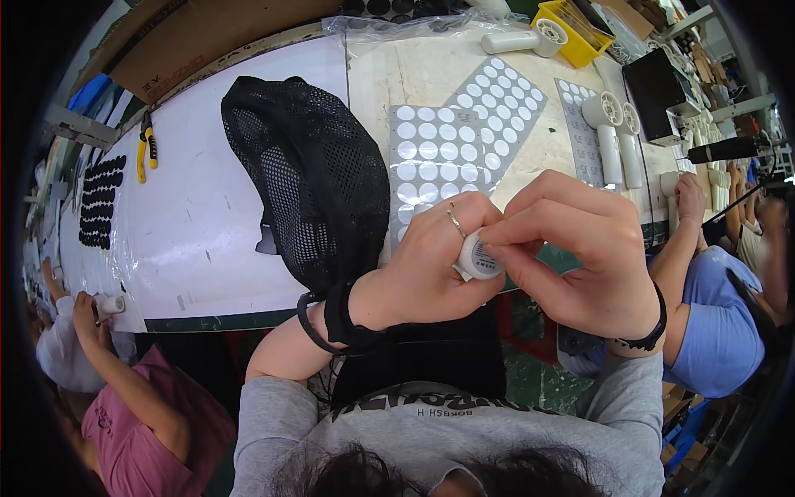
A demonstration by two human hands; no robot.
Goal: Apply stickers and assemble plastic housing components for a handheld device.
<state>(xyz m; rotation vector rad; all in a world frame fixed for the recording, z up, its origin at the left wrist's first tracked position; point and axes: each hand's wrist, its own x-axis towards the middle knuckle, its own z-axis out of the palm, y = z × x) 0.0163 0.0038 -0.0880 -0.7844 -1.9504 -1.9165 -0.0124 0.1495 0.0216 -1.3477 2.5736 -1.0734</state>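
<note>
In front of my body, my left hand [431, 261] is wrapped round a white handheld part whose round end [478, 260] faces up and carries small print. Most of the part is hidden by my fingers. My right hand [584, 253] has its thumb and forefinger pinched together at the upper right rim of that end. Whether anything thin sits between those fingertips cannot be seen. Just beyond my hands lie overlapping sheets of round white stickers [428, 150] on the table. A black mesh bag [319, 170] rests left of the sheets, behind my left wrist.
Yellow-handled pliers [147, 149] and rows of black pieces [101, 201] lie at the left. White fan-shaped parts [609, 145] stand at the right, near a black box [658, 95]. A yellow bin [575, 31] is at the back. Co-workers [716, 331] sit on both sides.
</note>
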